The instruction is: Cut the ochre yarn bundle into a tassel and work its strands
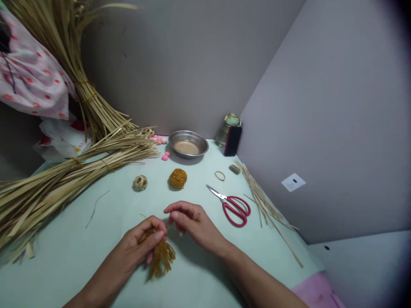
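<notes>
My left hand (141, 241) pinches a golden-brown yarn tassel (162, 259) between thumb and fingers. Its loose strands fan out below the fingertips, and its top is partly covered by the hand. Close beside it, my right hand (195, 224) has thumb and fingers curled together near the tassel's top. Whatever those fingertips hold, perhaps a thin strand, is too small to make out. Beyond the hands lies a ball of golden-brown yarn (177, 178), with a woven openwork ball (140, 182) to its left. Red-handled scissors (229, 205) rest to the right, blades pointing away and left.
Bundles of dry straw strips (80, 171) fill the left side. At the back stand a metal bowl (189, 144) of liquid, pink pieces (165, 157), a jar (221, 136) and a phone (233, 141). Loose strips (261, 196) and a small ring (220, 176) lie right, near the wall.
</notes>
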A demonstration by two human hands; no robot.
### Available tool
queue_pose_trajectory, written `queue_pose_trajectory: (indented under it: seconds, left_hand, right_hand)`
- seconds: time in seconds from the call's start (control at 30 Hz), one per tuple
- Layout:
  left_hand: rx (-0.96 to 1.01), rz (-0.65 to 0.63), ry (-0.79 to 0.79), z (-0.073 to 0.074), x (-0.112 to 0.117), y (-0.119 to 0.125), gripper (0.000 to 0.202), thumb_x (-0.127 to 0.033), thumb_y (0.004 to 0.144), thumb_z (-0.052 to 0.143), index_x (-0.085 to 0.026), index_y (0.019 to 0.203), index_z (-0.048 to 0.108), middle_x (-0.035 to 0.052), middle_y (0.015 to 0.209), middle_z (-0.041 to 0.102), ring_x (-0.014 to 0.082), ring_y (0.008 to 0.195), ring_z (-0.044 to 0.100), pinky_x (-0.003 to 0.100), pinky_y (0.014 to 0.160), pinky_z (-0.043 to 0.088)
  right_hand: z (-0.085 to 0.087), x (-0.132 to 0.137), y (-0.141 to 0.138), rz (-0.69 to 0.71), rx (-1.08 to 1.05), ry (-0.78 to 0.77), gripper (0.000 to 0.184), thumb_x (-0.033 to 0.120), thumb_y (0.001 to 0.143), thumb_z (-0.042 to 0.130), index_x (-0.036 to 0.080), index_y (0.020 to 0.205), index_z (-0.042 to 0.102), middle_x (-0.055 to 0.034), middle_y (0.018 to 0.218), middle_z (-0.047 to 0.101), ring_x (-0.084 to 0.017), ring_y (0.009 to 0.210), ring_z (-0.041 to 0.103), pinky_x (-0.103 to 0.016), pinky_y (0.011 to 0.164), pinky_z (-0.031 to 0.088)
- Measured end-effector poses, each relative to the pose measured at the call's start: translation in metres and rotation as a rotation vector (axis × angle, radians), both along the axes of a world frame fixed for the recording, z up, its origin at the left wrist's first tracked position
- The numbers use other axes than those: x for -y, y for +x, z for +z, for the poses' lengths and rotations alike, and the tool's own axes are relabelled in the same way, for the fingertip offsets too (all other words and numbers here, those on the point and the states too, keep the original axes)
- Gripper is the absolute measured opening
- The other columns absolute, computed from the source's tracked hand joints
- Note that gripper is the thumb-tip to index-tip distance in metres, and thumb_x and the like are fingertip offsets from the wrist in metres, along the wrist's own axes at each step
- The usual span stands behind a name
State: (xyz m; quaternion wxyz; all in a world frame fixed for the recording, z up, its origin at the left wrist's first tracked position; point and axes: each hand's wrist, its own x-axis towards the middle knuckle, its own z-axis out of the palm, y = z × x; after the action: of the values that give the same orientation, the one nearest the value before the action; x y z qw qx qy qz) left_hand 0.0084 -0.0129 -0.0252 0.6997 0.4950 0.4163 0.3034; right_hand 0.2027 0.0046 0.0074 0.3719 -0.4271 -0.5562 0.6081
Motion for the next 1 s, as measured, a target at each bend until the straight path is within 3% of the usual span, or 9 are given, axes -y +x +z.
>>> queue_pose_trajectory:
  seconds: [0.07, 0.17, 0.3, 0.4, 0.57, 0.73, 1.0]
  left_hand:
    - [0.036, 0.044, -0.067, 0.006, 0.000, -0.001, 0.027, -0.052, 0.092, 0.063, -0.026, 0.088, 0.060, -0.0062, 0.075, 0.047, 0.0134, 0.066, 0.041, 0.025, 0.061, 0.034]
    - [0.061, 0.084, -0.084, 0.013, 0.001, -0.003, 0.028, -0.053, 0.092, 0.063, -0.026, 0.086, 0.060, -0.0039, 0.081, 0.052, 0.0161, 0.077, 0.045, 0.026, 0.066, 0.037]
    - [0.087, 0.095, -0.079, 0.015, 0.002, -0.005, 0.027, -0.052, 0.093, 0.061, -0.027, 0.086, 0.062, -0.0041, 0.078, 0.052, 0.0158, 0.074, 0.042, 0.025, 0.064, 0.035]
    - [0.101, 0.102, -0.062, 0.017, 0.002, -0.005, 0.025, -0.050, 0.094, 0.060, -0.027, 0.085, 0.063, -0.0043, 0.076, 0.051, 0.0154, 0.071, 0.040, 0.026, 0.063, 0.034]
    - [0.107, 0.110, -0.039, 0.018, 0.001, -0.004, 0.022, -0.047, 0.095, 0.060, -0.027, 0.087, 0.064, -0.0032, 0.081, 0.053, 0.0165, 0.076, 0.042, 0.027, 0.067, 0.035]
    - [0.133, 0.091, -0.060, 0.015, 0.001, -0.005, 0.018, -0.044, 0.096, 0.059, -0.028, 0.091, 0.064, -0.0026, 0.082, 0.058, 0.0180, 0.081, 0.050, 0.029, 0.071, 0.037]
    - [0.041, 0.194, 0.010, 0.006, -0.001, -0.005, 0.018, -0.048, 0.095, 0.060, -0.030, 0.097, 0.066, -0.0031, 0.091, 0.056, 0.0177, 0.079, 0.045, 0.030, 0.075, 0.037]
  right_hand:
    - [0.003, 0.000, 0.001, 0.029, 0.037, 0.032, 0.046, 0.059, 0.094, 0.059, 0.016, 0.107, 0.072, -0.0053, 0.089, 0.066, -0.013, 0.073, 0.052, -0.027, 0.070, 0.042]
    - [0.004, 0.001, 0.003, 0.201, 0.033, 0.037, 0.053, 0.062, 0.098, 0.049, 0.013, 0.097, 0.071, -0.0060, 0.089, 0.064, -0.015, 0.080, 0.054, -0.029, 0.078, 0.043]
    - [-0.005, 0.001, 0.003, 0.321, -0.060, -0.131, 0.045, 0.058, 0.087, 0.069, 0.013, 0.087, 0.069, -0.0009, 0.079, 0.057, -0.012, 0.074, 0.049, -0.027, 0.075, 0.039]
    - [-0.010, 0.000, 0.002, 0.260, -0.129, -0.220, 0.040, 0.051, 0.077, 0.082, 0.013, 0.085, 0.070, -0.0009, 0.079, 0.060, -0.011, 0.071, 0.049, -0.027, 0.072, 0.038]
    - [-0.007, 0.000, -0.001, 0.130, -0.128, -0.190, 0.043, 0.054, 0.077, 0.081, 0.014, 0.087, 0.069, -0.0024, 0.080, 0.064, -0.011, 0.069, 0.052, -0.027, 0.069, 0.040]
    - [-0.012, 0.003, -0.003, 0.278, -0.182, -0.282, 0.044, 0.048, 0.068, 0.089, 0.015, 0.089, 0.068, 0.0009, 0.079, 0.062, -0.010, 0.070, 0.051, -0.026, 0.071, 0.039]
    - [-0.008, 0.003, -0.003, 0.069, -0.033, -0.078, 0.020, 0.032, 0.080, 0.074, 0.015, 0.080, 0.066, 0.0016, 0.070, 0.056, -0.011, 0.064, 0.046, -0.026, 0.064, 0.035]
